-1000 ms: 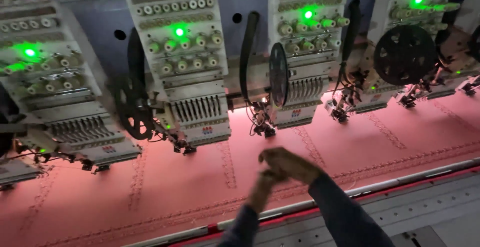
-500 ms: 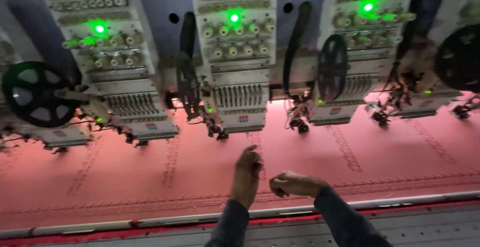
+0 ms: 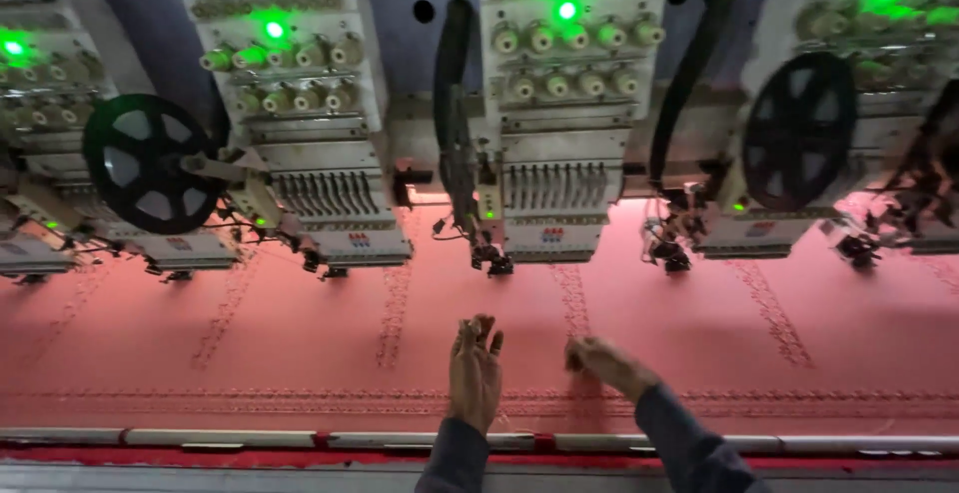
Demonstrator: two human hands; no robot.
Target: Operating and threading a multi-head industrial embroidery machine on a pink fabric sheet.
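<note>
Reaching over the pink fabric (image 3: 300,343) below the embroidery heads (image 3: 554,153), we keep our left hand (image 3: 475,368) loosely curled and our right hand (image 3: 604,361) pinched, seemingly on thread too fine to confirm, risking a snag near the needles (image 3: 494,261).

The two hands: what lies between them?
In the head view, only pink embroidered fabric shows between the left hand and right hand.
</note>
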